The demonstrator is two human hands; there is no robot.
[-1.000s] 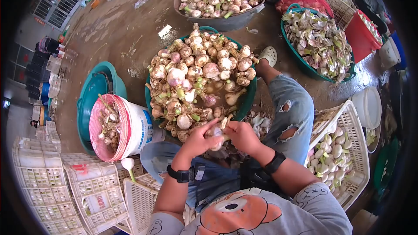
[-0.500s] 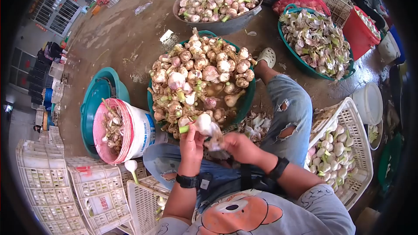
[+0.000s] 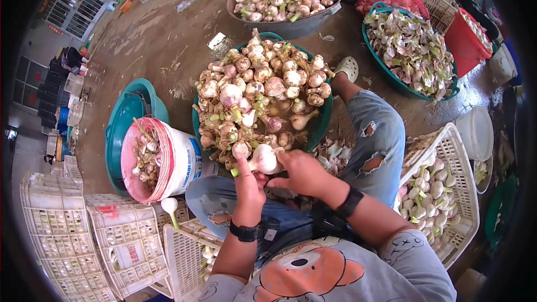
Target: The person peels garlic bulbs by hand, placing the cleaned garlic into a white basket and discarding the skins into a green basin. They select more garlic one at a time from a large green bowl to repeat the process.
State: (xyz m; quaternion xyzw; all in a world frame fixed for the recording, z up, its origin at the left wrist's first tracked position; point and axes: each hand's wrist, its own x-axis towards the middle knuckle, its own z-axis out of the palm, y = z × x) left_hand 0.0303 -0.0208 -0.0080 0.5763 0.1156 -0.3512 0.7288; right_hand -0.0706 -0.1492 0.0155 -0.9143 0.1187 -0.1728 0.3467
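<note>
A white garlic bulb (image 3: 264,159) with a short green stem is between my hands, low over the near rim of a teal tub. My left hand (image 3: 249,188) is closed around its stem end, the cut stem poking out at the left. From the other side my right hand (image 3: 306,174) grips the bulb's right side with thumb and fingers; the exact contact is partly hidden. Unpeeled brown and purplish garlic bulbs (image 3: 254,81) are heaped in the teal tub (image 3: 323,126), just beyond both hands. Loose garlic skins (image 3: 334,154) lie right of the tub.
To the right a white crate (image 3: 469,201) holds trimmed bulbs. At left stand a white bucket (image 3: 182,162) with a pink lining and a teal basin (image 3: 114,140). Farther off are a metal basin (image 3: 313,22) of garlic and a green basket (image 3: 380,78) of skins. Stacked crates (image 3: 126,235) fill the lower left.
My right hand, blurred beside loose skin half a second ago, is now against the bulb's right side. The bulb shows whiter and sits slightly right. The whole view has shifted a little.
</note>
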